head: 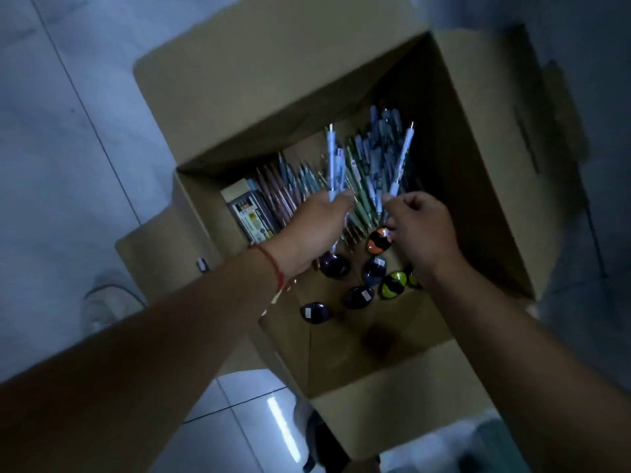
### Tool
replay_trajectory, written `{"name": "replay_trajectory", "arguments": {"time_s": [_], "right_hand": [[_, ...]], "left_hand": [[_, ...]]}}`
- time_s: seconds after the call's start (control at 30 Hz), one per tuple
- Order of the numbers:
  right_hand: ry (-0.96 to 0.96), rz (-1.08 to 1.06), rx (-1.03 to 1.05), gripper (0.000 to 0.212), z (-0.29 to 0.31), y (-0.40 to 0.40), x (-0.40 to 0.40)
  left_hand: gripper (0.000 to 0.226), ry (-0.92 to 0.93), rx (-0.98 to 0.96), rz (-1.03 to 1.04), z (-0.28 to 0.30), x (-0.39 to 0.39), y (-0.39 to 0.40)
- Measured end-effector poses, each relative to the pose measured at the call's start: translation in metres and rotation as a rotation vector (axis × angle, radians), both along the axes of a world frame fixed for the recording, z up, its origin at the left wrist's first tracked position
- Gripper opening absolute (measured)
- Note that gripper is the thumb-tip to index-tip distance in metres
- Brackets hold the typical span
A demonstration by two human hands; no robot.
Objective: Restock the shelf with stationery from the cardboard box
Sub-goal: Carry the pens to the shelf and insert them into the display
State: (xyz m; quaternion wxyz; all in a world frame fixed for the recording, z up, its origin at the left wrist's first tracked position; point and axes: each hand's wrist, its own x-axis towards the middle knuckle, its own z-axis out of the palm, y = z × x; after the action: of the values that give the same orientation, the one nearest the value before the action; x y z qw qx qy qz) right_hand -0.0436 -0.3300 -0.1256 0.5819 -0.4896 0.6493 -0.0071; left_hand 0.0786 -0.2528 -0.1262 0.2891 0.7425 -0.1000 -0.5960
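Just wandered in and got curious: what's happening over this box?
A person is bent over an open cardboard box on the floor. The left hand grips a few white pens; the right hand pinches another white pen. More pens and small egg-shaped items remain inside. No shelf shows.

Both forearms are bare, and the left wrist (273, 268) wears what looks like a thin red string bracelet (271, 264)

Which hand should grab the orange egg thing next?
Probably the right hand. Its lower fingers sit right beside the orange egg-shaped item, though it pinches one white pen. The left hand already grips several pens and is farther away.
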Motion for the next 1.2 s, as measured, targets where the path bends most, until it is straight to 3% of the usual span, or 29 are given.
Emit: {"name": "replay_trajectory", "arguments": {"time_s": [0.1, 0.27, 0.47, 0.53, 0.7, 0.9, 1.03, 1.2], "right_hand": [[-0.119, -0.137, 0.09, 0.018, 0.073, 0.018, 0.0], [-0.22, -0.159, 0.094, 0.021, 0.239, 0.035, 0.014], [-0.303, -0.186, 0.068, 0.007, 0.5, 0.047, 0.065], [-0.395, -0.168, 0.029, 0.024, 0.588, 0.063, 0.08], [-0.576, -0.184, -0.018, 0.023, 0.741, 0.105, 0.098], [-0.634, -0.01, -0.17, 0.048, 0.824, 0.122, 0.101], [-0.634, 0.121, -0.201, 0.036, 0.848, 0.117, 0.094], [-0.717, 0.125, -0.186, 0.03, 0.873, 0.102, 0.089]], "left_hand": [[0.019, 0.343, -0.004, 0.238, 0.072, 0.009, 0.02], [0.015, 0.52, -0.027, 0.141, 0.244, 0.033, 0.042], [0.012, 0.493, -0.078, -0.125, 0.499, 0.075, 0.06], [0.01, 0.496, -0.138, -0.19, 0.586, 0.09, 0.067], [0.038, 0.315, -0.289, -0.42, 0.749, 0.115, 0.086], [0.045, 0.239, -0.414, -0.341, 0.837, 0.115, 0.114], [0.053, 0.224, -0.481, -0.216, 0.867, 0.101, 0.129], [0.033, 0.135, -0.508, -0.161, 0.891, 0.079, 0.167]]}}
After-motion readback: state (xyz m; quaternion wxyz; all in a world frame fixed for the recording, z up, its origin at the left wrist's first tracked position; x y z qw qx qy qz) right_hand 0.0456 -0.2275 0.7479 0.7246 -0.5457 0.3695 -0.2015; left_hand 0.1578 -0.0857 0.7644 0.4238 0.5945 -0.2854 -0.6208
